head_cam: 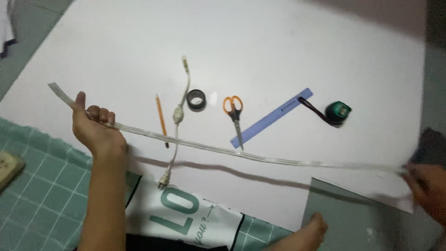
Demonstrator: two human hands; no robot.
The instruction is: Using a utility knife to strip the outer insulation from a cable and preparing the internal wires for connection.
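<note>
Left hand grips clear flat strip near one end; right hand pinches the other end; strip spans above white sheet; scissors, ruler, pencil lie beyond.

Printed items in view:

1. Printed fabric panel: lies at the lower edge of the view, partly under the white sheet that covers the surface. White ground with large teal block lettering and a line of smaller dark script beneath, bordered in black; surrounded by teal cloth with a white grid.

2. Ruler: flat, long, blue-violet strip lying diagonally on the white sheet right of centre, carrying a small dark printed marking and graduation marks along one edge.

No packages, signs or screens show.
</note>
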